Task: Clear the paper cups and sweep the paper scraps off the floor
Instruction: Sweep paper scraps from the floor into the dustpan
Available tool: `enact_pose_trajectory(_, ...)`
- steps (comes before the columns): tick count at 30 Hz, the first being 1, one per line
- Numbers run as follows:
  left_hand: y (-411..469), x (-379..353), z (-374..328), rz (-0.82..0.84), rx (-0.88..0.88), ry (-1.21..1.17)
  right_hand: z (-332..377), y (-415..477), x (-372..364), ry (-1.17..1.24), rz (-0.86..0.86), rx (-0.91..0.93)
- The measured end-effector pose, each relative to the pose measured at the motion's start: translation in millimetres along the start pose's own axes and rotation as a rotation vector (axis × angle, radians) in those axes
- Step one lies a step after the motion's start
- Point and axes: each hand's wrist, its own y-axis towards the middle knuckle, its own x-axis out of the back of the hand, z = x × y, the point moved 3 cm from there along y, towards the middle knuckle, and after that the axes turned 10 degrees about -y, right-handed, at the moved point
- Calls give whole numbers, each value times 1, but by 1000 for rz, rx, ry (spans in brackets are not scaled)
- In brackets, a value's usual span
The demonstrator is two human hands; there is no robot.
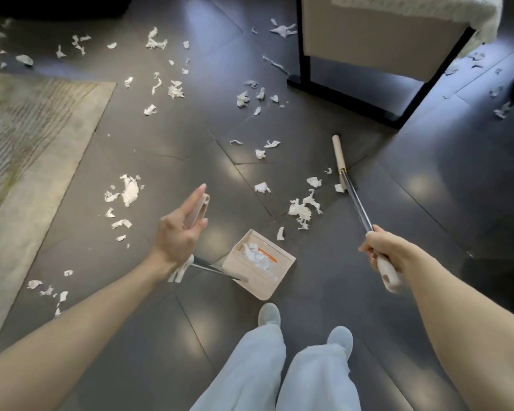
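paper scraps (303,210) lie scattered over most of the dark floor (166,149), from beside the rug (27,129) to under and behind the black-framed seat (306,54), with a few already in the dustpan (279,277), which sits on the floor just ahead of the person's feet. the two hands are well apart: the left hand (175,232) pinches the top of the dustpan's long handle between thumb and fairly straight fingers, and the right hand (383,247) is clamped around the broom (355,200) near its grip end, with the broom head (338,152) down on the floor beyond the nearest cluster. the risk seems to be scatter: the scraps look light, so a fast pull could flick them past the pan's mouth or under the seat. the light pinch on the handle might also let the pan tip and spill what it holds. pieces hugging the rug's edge could easily be missed. by count there is one broom, one dustpan, one rug and one seat. the scraps run to several dozen, too many to count exactly, and no paper cup is in view.
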Motion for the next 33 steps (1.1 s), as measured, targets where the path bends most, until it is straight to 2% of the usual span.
enact_pose_trajectory(9,16,-15,5,56,-32,-177,15,-5,-10,-49,40,-38)
enact_pose_trajectory(13,32,-38,-13,71,-81,-149,9,-36,-15,-196,57,-26)
enact_pose_trajectory(22,59,-20,-5,43,-98,-111,-34,-110,-48,-561,286,-28)
enact_pose_trajectory(27,42,-8,17,115,-86,-152,-37,-136,-23,-557,248,-8)
enact_pose_trajectory(33,24,11,21,47,-94,-177,-21,-144,-16,-485,146,44)
